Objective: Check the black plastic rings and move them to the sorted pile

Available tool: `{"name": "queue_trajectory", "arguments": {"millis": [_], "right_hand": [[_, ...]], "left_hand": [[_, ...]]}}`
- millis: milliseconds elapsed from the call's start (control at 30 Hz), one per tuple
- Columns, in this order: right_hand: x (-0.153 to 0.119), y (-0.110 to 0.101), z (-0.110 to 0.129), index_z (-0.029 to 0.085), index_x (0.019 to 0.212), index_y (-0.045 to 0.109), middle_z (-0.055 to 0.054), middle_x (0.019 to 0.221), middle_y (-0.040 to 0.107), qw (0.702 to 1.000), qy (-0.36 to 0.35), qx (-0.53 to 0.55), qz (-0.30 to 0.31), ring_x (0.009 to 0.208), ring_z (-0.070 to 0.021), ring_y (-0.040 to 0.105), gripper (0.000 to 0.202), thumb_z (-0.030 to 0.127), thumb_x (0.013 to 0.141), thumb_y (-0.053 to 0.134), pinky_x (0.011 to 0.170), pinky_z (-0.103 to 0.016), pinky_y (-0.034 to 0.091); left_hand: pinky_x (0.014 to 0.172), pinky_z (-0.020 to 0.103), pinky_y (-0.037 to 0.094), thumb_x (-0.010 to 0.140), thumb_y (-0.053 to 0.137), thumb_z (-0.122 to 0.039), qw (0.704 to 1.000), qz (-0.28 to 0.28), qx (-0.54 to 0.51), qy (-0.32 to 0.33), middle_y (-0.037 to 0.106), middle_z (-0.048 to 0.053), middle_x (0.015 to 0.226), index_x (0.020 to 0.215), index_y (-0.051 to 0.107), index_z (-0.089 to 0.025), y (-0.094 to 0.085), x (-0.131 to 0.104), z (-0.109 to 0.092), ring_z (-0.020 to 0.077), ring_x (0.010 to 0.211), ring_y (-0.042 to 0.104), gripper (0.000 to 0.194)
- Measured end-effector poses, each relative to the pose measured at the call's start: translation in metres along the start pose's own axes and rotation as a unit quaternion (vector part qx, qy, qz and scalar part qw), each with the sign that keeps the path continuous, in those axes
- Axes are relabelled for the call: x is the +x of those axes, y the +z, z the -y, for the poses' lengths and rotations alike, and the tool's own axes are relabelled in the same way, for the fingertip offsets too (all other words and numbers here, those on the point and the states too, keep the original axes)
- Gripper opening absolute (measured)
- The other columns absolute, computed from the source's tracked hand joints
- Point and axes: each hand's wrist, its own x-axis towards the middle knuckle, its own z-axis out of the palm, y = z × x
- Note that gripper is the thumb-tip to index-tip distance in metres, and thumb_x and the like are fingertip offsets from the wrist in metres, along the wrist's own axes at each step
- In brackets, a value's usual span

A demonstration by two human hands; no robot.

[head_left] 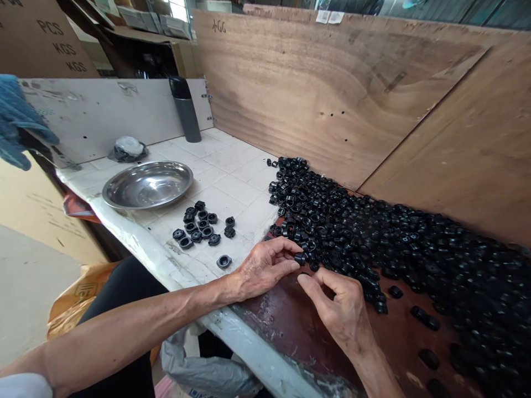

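Observation:
My left hand point(265, 268) pinches a small black plastic cap point(300, 258) between thumb and fingertips, at the near edge of a big heap of black plastic parts point(357, 232). Close beside it, my right hand point(338, 304) has its thumb and forefinger pressed together. A dark speck shows at those fingertips, too small and covered to name. To the left, a loose group of black caps point(202, 224) lies on the white tabletop, and a single cap point(224, 261) sits apart from them, nearer my left wrist.
A shallow steel bowl point(112, 193) stands on the white tiled surface point(236, 190). Behind it are a dark flask point(188, 119) and a plastic-wrapped bundle point(128, 148). A tall plywood board point(315, 99) walls off the back. A blue cloth point(20, 119) hangs at far left.

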Motion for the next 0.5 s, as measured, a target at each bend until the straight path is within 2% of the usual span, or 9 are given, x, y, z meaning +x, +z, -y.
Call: {"name": "queue_trajectory", "arguments": {"millis": [33,100,167,233,300,400,500], "right_hand": [[0.0,0.0,-0.001,0.022,0.069,0.064,0.001,0.063,0.061,1.0,0.001,0.0,-0.008,0.056,-0.0133,0.054,0.031,0.04,0.094,0.065,0.056,-0.026,0.046],[0.0,0.001,-0.004,0.022,0.087,0.069,-0.002,0.08,0.07,0.999,0.004,0.023,-0.032,0.067,-0.0158,0.064,0.018,0.037,0.094,0.066,0.066,-0.027,0.053],[-0.001,0.003,-0.006,0.022,0.103,0.07,-0.005,0.093,0.073,0.998,0.013,0.056,-0.035,0.078,-0.0183,0.07,0.016,0.035,0.095,0.064,0.074,-0.029,0.057],[-0.001,0.008,-0.006,0.022,0.102,0.069,-0.004,0.089,0.073,0.995,0.044,0.086,-0.027,0.074,-0.0185,0.072,0.016,0.036,0.096,0.062,0.071,-0.028,0.058],[-0.001,0.012,-0.004,0.021,0.1,0.068,-0.003,0.084,0.073,0.985,0.108,0.132,-0.018,0.067,-0.0183,0.072,0.02,0.04,0.093,0.064,0.066,-0.028,0.058],[0.0,0.014,-0.003,0.021,0.091,0.066,-0.001,0.071,0.07,0.96,0.194,0.195,0.049,0.059,-0.0184,0.069,0.026,0.046,0.091,0.062,0.058,-0.028,0.056],[0.001,0.006,-0.009,0.022,0.075,0.063,0.0,0.06,0.065,0.968,0.194,0.109,0.114,0.049,-0.0166,0.061,0.034,0.049,0.095,0.055,0.05,-0.027,0.048]], "left_hand": [[0.079,0.03,0.053,0.085,0.076,-0.032,1.0,0.0,0.001,0.001,0.07,0.006,0.096,0.108,0.067,-0.015,0.0,0.0,0.0,0.0158,0.085,0.065,0.03],[0.08,0.031,0.054,0.085,0.076,-0.033,1.0,0.01,-0.003,0.002,0.071,0.007,0.096,0.108,0.067,-0.015,0.001,0.0,0.002,0.0169,0.086,0.067,0.031],[0.083,0.033,0.056,0.087,0.073,-0.035,1.0,0.029,-0.011,0.007,0.073,0.008,0.097,0.109,0.067,-0.014,0.002,-0.001,0.004,0.0189,0.088,0.07,0.031],[0.084,0.035,0.058,0.091,0.07,-0.034,0.999,0.039,0.019,0.027,0.074,0.009,0.101,0.11,0.066,-0.014,0.002,-0.001,0.006,0.0202,0.091,0.072,0.028],[0.086,0.035,0.058,0.094,0.065,-0.029,0.989,0.035,0.118,0.083,0.073,0.01,0.108,0.113,0.066,-0.016,0.0,-0.002,0.007,0.0204,0.095,0.071,0.023],[0.096,0.037,0.055,0.096,0.057,-0.019,0.933,0.064,0.296,0.192,0.069,0.01,0.117,0.12,0.062,-0.018,-0.009,-0.006,0.007,0.0213,0.108,0.067,0.025],[0.093,0.036,0.054,0.093,0.05,-0.012,0.86,0.133,0.441,0.22,0.066,0.011,0.113,0.119,0.06,-0.016,-0.025,-0.015,0.004,0.022,0.105,0.064,0.028]]}}
